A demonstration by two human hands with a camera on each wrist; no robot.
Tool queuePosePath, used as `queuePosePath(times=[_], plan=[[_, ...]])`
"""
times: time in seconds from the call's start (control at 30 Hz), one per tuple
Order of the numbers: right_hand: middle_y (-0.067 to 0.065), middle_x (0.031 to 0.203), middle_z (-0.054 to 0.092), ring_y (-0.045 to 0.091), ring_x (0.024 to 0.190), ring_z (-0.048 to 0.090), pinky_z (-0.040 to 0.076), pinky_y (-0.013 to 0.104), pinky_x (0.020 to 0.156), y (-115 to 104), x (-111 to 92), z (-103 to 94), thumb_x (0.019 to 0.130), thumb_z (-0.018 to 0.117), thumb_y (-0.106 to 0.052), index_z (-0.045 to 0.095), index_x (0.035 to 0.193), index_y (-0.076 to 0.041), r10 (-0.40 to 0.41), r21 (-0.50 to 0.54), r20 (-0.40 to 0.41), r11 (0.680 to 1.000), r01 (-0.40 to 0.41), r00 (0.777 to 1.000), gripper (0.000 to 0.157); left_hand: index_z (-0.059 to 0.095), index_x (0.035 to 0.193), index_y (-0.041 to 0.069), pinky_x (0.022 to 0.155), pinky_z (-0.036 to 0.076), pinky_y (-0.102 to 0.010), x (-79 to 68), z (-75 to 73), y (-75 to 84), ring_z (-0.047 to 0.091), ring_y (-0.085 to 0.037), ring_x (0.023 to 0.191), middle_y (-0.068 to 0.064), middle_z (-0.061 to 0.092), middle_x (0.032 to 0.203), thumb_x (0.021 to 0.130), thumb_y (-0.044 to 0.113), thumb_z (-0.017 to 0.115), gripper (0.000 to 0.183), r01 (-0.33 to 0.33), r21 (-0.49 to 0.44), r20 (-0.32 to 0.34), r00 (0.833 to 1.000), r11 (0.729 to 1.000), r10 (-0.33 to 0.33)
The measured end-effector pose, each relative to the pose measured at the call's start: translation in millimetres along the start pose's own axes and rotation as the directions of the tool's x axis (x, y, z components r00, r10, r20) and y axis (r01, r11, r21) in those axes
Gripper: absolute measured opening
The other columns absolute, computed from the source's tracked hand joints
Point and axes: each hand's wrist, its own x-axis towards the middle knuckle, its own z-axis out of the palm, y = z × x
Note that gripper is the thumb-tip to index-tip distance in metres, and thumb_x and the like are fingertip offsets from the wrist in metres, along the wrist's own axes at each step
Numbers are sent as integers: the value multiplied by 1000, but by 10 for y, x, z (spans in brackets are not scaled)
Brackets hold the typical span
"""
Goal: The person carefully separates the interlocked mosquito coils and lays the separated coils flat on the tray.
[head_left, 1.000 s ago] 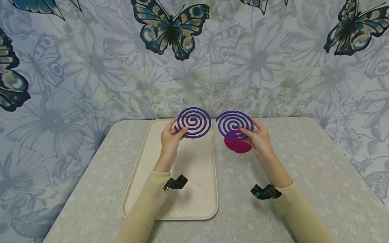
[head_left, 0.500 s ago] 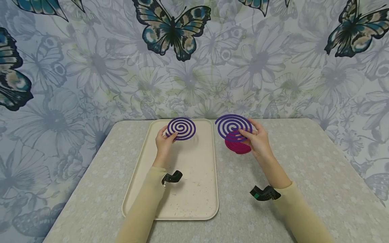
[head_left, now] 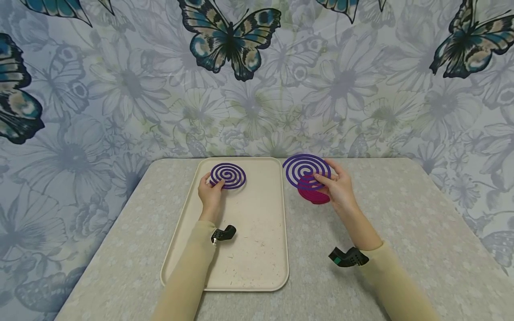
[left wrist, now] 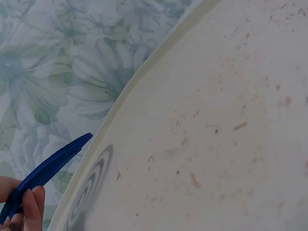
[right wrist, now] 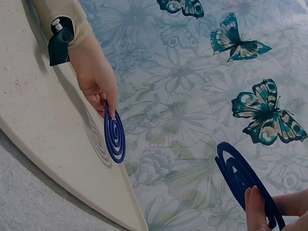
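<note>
My left hand point(head_left: 209, 196) pinches a purple spiral mosquito coil point(head_left: 227, 174) by its near left edge, thumb on top. This coil hangs over the far part of the cream tray point(head_left: 253, 232), and its spiral shadow falls on the tray in both wrist views. To the right of the tray, my right hand point(head_left: 341, 191) holds a second purple mosquito coil point(head_left: 306, 171) by its right side, tilted above the table. Beneath that one, magenta coils point(head_left: 317, 198) lie on the table, partly covered by it in the head view.
Small reddish crumbs lie scattered on the tray, which has a raised rim point(head_left: 286, 223). A grey patterned cloth point(head_left: 401, 214) covers the table. Behind the table's far edge rises a wall covering point(head_left: 257, 107) with flowers and butterflies.
My left hand has moved left and lower with its coil, from the tray's right side to over its far left. The right hand has sunk slightly, still holding its coil.
</note>
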Motion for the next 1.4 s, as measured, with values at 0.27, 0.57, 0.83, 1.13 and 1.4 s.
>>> queuePosePath(times=[0.27, 0.57, 0.83, 1.13, 1.4], plan=[[-5, 84, 73, 9, 69, 72, 58, 20, 60, 39, 24, 1, 90, 58, 5, 28, 147, -6, 4, -10, -6, 1000, -4, 1000, 66, 55, 128, 1, 57, 41, -9, 11, -57, -3, 48, -3, 67, -5, 57, 84, 77, 0, 68, 52, -55, 130, -79, 995, 990, 66], [-7, 84, 71, 6, 67, 70, 57, 18, 61, 164, 70, 16, 90, 60, 2, 27, 148, -6, 18, -80, -37, 997, -21, 999, 68, 51, 129, -4, 79, 44, -25, 1, -102, -19, 50, -17, 85, -16, 58, 99, 82, 5, 61, 50, -16, 118, -185, 982, 993, 38], [-12, 72, 68, 2, 60, 66, 56, 16, 59, 367, 150, 82, 89, 61, 0, 33, 145, -6, 45, -154, -81, 986, -57, 996, 63, 42, 135, 0, 111, 36, -42, -12, -143, -15, 47, -36, 126, -26, 50, 134, 87, 11, 57, 51, -13, 133, -164, 986, 991, 35], [-12, 74, 65, 0, 62, 64, 53, 14, 55, 683, 382, 341, 86, 65, 1, 40, 141, -9, 72, -185, -119, 978, -93, 990, 61, 46, 128, -1, 108, 39, -40, -16, -103, -7, 51, -34, 121, -22, 56, 125, 88, 2, 52, 41, -95, 67, -172, 979, 993, 105], [12, 99, 69, 1, 62, 63, 53, 15, 57, 930, 668, 623, 85, 65, 4, 42, 140, -7, 37, -162, -109, 985, -55, 993, 61, 50, 123, -5, 106, 44, -38, -4, -32, 5, 56, -32, 119, -25, 60, 120, 87, -5, 49, 35, -146, -46, -154, 978, 988, 138]])
